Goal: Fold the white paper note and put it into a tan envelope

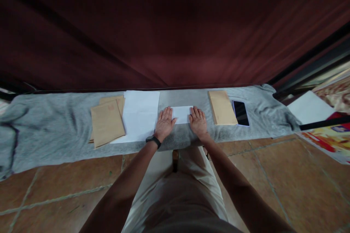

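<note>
Lying flat on the soft, creased grey cloth [54, 123], the folded white paper [182, 114] is set with its long axis running from nine to three o'clock, at the middle of the covered ledge. It is pressed at both short ends by flat palms with fingers outstretched: the left hand [164, 123] at nine, the right hand [198, 122] at three. Its end edges are covered by the fingers, so no fold line can be made out. Loose white sheets [140, 114] and matte brown envelopes [107, 123] are seen farther toward nine; a second envelope stack [222, 107] and a glossy black phone [241, 113] toward three.
</note>
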The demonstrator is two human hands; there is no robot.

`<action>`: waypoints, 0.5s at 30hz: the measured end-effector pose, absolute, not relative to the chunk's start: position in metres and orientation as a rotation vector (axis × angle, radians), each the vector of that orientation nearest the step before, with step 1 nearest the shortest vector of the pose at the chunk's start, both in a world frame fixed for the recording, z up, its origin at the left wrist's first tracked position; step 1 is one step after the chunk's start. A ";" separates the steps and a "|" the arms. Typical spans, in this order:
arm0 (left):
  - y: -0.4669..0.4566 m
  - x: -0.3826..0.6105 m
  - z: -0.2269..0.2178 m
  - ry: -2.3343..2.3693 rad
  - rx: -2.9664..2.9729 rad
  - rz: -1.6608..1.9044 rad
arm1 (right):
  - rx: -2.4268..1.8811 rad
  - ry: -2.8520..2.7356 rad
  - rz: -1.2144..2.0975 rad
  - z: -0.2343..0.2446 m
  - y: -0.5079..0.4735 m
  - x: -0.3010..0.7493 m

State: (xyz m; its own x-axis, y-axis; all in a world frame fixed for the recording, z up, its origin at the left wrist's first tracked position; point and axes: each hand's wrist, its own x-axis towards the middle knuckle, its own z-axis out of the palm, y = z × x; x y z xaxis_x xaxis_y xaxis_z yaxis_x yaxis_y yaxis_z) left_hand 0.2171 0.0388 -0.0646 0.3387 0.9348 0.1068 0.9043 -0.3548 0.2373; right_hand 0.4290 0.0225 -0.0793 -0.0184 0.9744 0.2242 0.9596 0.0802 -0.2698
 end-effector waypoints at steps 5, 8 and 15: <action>0.030 0.222 -0.061 1.764 2.396 0.399 | -1.926 -2.017 0.060 -0.078 0.021 0.431; 0.012 0.232 -0.060 1.724 2.426 0.445 | -1.920 -2.014 0.062 -0.078 0.021 0.430; -0.026 0.242 -0.058 1.603 2.481 0.341 | -1.900 -2.008 0.032 -0.078 0.020 0.430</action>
